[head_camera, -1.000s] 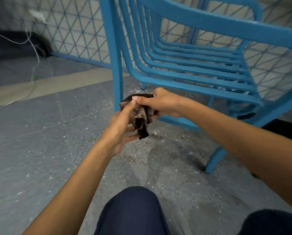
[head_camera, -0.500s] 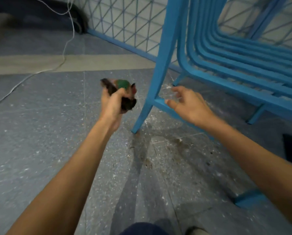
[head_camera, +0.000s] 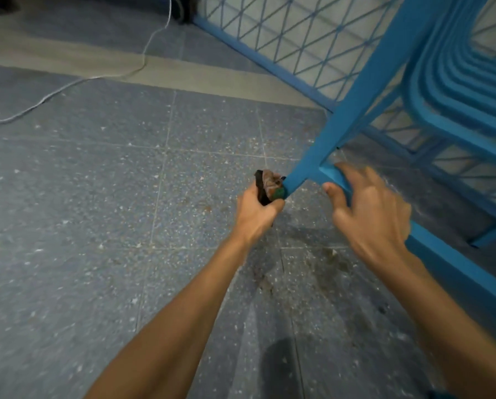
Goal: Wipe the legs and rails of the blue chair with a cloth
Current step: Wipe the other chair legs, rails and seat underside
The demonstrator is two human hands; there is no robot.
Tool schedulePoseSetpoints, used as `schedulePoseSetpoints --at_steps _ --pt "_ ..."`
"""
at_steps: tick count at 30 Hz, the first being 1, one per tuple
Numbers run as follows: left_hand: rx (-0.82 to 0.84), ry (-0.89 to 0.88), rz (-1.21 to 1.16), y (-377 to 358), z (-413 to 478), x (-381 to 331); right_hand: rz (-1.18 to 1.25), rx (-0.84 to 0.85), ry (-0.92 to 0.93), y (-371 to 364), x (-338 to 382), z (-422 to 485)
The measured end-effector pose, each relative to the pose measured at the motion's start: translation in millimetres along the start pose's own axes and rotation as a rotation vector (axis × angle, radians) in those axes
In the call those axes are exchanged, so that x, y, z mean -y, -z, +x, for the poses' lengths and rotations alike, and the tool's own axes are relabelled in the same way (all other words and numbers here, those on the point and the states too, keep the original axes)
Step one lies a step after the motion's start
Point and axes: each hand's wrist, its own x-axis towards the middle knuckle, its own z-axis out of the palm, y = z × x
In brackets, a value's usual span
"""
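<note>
Two grips are engaged: the cloth [head_camera: 270, 186] is bunched in the left grip [head_camera: 255, 214] against the leg [head_camera: 356, 110]; the rail [head_camera: 448, 259] is clasped by the right grip [head_camera: 370, 214]. The cloth is judged soft, the chair [head_camera: 456, 90] stiff, best steadied there.

Tiled floor space beside a metal grille.
Speckled grey stone floor tiles [head_camera: 97, 197], blue diamond-lattice metal grille [head_camera: 298, 38], thin white cable [head_camera: 82, 80].
</note>
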Motion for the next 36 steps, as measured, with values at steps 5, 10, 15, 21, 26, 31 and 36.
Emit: schedulePoseSetpoints --at_steps 5,10,15,21,26,31,36 --pt "0.142 -0.226 -0.228 -33.7 -17.7 -45.9 0.031 -0.002 -0.017 6.0 -23.3 -8.4" --pt "0.073 -0.306 -0.154 -55.9 -33.2 -19.7 0.087 -0.013 -0.024 11.3 -45.4 -14.9" --pt "0.131 -0.083 0.103 -37.5 -32.9 52.6 0.119 -0.071 -0.014 11.2 -64.7 -23.7" --pt "0.289 0.076 0.567 -14.5 -9.2 94.5 0.109 -0.109 0.017 9.4 -79.8 -26.7" --pt "0.332 0.006 0.348 -28.4 -8.5 32.6 0.094 -0.145 0.024 4.6 -82.3 -26.7" --pt "0.356 -0.272 0.1 -55.5 -17.8 -55.1 0.104 -0.145 0.03 1.6 -82.9 -25.6" --pt "0.367 -0.172 0.1 -54.8 -21.8 -15.9 0.095 -0.176 0.034 2.0 -82.7 -26.0"
